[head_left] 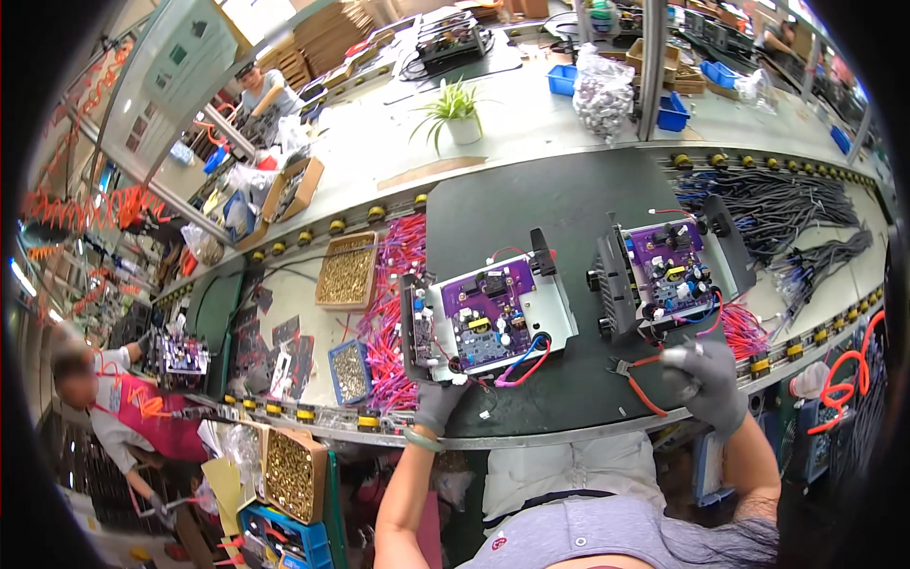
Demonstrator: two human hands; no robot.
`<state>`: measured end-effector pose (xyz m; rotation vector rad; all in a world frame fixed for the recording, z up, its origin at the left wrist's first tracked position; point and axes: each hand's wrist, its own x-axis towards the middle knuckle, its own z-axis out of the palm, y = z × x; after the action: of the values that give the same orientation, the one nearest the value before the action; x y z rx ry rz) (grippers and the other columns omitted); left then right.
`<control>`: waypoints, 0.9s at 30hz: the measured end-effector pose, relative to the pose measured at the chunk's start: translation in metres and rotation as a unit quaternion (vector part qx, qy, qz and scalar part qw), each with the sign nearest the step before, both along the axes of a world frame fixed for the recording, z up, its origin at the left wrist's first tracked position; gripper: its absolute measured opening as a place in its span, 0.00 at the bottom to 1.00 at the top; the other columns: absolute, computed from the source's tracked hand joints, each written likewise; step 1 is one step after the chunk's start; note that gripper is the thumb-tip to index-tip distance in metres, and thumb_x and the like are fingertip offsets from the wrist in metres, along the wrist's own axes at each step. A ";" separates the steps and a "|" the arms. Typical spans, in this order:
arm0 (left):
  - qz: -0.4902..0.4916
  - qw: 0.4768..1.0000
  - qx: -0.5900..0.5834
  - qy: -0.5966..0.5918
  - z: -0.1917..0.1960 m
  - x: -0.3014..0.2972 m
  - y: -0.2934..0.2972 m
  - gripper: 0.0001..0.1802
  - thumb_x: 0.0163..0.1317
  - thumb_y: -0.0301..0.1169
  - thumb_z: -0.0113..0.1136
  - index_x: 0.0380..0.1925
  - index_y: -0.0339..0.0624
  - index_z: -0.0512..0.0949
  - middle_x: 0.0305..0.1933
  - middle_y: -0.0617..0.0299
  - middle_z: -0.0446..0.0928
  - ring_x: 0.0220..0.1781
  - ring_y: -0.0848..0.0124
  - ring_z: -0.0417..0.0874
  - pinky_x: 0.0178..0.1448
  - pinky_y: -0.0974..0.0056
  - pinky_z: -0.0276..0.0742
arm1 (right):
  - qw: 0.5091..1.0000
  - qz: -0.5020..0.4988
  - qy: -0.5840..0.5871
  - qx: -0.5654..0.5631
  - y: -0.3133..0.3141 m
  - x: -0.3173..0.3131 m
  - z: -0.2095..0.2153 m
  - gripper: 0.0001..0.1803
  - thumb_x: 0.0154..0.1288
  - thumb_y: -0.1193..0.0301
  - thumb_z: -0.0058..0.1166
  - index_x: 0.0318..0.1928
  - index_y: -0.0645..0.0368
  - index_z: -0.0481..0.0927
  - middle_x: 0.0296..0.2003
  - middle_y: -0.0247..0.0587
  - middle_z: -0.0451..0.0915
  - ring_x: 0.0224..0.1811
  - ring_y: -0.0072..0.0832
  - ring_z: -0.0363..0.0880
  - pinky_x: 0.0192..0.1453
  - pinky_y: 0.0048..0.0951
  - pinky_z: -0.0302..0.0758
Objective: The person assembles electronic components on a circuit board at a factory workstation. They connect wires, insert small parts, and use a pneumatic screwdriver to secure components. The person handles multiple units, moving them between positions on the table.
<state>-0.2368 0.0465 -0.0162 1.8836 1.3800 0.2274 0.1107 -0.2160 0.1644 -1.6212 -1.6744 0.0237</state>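
Lavender shirt (569, 539) is filling the lower edge of the frame, and beyond it two gray-gloved hands are working. At center, an open white chassis (561, 322) is lying on the dark mat (540, 199), carrying a purple circuit board (488, 318). The left hand (438, 406) is touching the chassis's lower-left corner, its fingertips hidden, so I cannot tell what they are gripping; the right hand (706, 384) is hovering half-curled just beside red-handled pliers (637, 389) (whether it is holding anything, I cannot tell). I am judging this to be a wiring step, the next move calling for a steady chassis and a sure pinch on a loose lead. A second unit (668, 270) is sitting right of center. Left of center, a brown box (343, 305) is holding brass-colored parts and a blue tray (335, 379) silvery ones; at lower left, a carton (320, 479) is holding more brass pieces.
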 end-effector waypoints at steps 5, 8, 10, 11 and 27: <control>0.003 0.993 0.097 -0.070 -0.033 0.004 -0.008 0.23 0.55 0.38 0.69 0.49 0.41 0.78 0.43 0.58 0.84 0.42 0.64 0.84 0.48 0.58 0.80 | 0.994 0.090 -0.035 0.055 0.111 -0.009 0.052 0.13 0.56 0.73 0.63 0.44 0.50 0.83 0.29 0.39 0.81 0.28 0.40 0.81 0.30 0.38 0.75; -0.015 0.992 0.049 -0.111 -0.038 0.026 -0.016 0.37 0.51 0.45 0.74 0.57 0.38 0.70 0.54 0.54 0.76 0.55 0.61 0.76 0.60 0.58 0.70 | 0.990 0.077 -0.121 0.003 0.190 0.002 0.045 0.13 0.60 0.68 0.60 0.46 0.46 0.84 0.33 0.39 0.84 0.38 0.41 0.84 0.42 0.41 0.78; -0.043 0.987 0.058 -0.145 -0.034 0.050 -0.024 0.50 0.48 0.52 0.75 0.64 0.36 0.62 0.63 0.48 0.68 0.65 0.54 0.67 0.70 0.56 0.60 | 0.971 0.080 -0.183 -0.133 0.224 0.017 0.038 0.12 0.61 0.67 0.59 0.46 0.46 0.84 0.35 0.40 0.85 0.41 0.41 0.85 0.46 0.42 0.78; -0.059 0.986 0.068 -0.139 -0.017 0.062 -0.030 0.56 0.46 0.55 0.75 0.68 0.35 0.59 0.67 0.45 0.64 0.69 0.50 0.62 0.74 0.54 0.54 | 0.947 0.084 -0.201 -0.235 0.235 0.024 0.037 0.12 0.61 0.67 0.58 0.45 0.46 0.85 0.36 0.40 0.85 0.41 0.41 0.85 0.47 0.41 0.78; -0.146 0.970 0.136 -0.139 0.082 0.060 0.014 0.30 0.52 0.36 0.70 0.55 0.39 0.75 0.57 0.48 0.74 0.62 0.50 0.73 0.66 0.52 0.71 | 0.972 0.008 -0.044 -0.229 0.199 0.045 0.026 0.08 0.62 0.70 0.57 0.42 0.49 0.84 0.37 0.41 0.86 0.42 0.43 0.84 0.49 0.41 0.78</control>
<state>-0.1766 0.0602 0.0655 2.1552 0.9062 0.5325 0.1553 -0.0166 0.1907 -1.9679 -1.8443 0.3766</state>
